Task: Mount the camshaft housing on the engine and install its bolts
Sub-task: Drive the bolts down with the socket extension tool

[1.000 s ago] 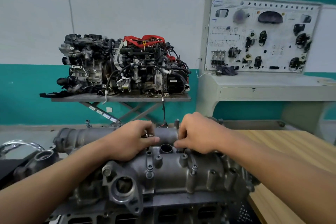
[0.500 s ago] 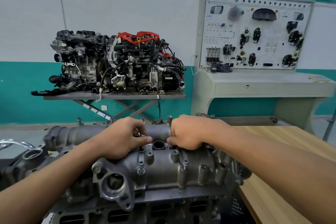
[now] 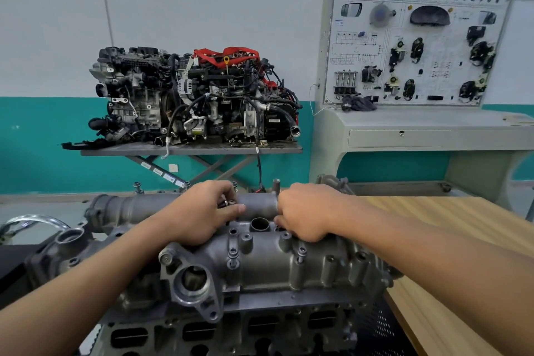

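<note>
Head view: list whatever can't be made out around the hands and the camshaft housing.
- Right hand: its fingertips curl under its own knuckles, so whether they pinch anything is hidden.
- Left hand: grips small dark bolts; its fingers hide how many.
- Camshaft housing: the holes beneath both hands are covered.
- Engine: lower part cut off by the bottom edge.
- Board lettering: too small to read.

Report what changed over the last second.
Almost nothing: only the view shifted slightly. The left hand still pinches bolts above the camshaft housing; the right hand keeps its fingertips down beside the round bore. Nothing taken or released.
</note>
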Tool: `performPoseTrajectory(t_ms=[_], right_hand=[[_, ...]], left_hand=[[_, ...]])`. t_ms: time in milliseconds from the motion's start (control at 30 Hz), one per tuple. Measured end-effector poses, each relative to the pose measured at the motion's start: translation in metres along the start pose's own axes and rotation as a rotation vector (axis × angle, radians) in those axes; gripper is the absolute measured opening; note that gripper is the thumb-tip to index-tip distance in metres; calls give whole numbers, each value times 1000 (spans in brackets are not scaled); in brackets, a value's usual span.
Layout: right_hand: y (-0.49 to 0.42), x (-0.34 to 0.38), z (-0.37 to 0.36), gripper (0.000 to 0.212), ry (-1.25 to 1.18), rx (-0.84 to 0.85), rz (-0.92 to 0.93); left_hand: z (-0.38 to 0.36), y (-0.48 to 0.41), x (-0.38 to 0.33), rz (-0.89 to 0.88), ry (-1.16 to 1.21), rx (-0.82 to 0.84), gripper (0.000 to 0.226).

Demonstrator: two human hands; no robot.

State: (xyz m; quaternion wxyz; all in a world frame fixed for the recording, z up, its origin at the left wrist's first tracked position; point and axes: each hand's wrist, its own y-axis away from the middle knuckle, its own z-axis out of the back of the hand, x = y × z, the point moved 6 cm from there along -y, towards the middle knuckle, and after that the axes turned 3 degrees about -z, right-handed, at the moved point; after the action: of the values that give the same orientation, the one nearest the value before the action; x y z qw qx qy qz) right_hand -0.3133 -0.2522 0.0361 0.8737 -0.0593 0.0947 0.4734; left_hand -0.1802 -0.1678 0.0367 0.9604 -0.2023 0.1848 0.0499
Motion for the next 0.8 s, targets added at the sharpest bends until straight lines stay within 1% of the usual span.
performPoseTrajectory(t_ms=[100,233,367,467,633,800], right_hand=[[3,-1,1,40,-35,35,-5],[3,-2,4,43,-83,31,4],[-1,-2,7,41,-67,69,9],[-3,-2,3,41,-79,58,-16],[-3,-2,3,36,-133,-30,-82],[-5,4,29,40,-257,-269,-116]], left_hand=[[0,0,-1,2,7,7,20],[0,1,-3,-15,43,8,20],[-1,-1,-4,-35,129,42,17],[-3,-3,-6,-35,180,75,16],[-3,-4,-2,4,171,67,14],[-1,-4,1,25,187,40,14]])
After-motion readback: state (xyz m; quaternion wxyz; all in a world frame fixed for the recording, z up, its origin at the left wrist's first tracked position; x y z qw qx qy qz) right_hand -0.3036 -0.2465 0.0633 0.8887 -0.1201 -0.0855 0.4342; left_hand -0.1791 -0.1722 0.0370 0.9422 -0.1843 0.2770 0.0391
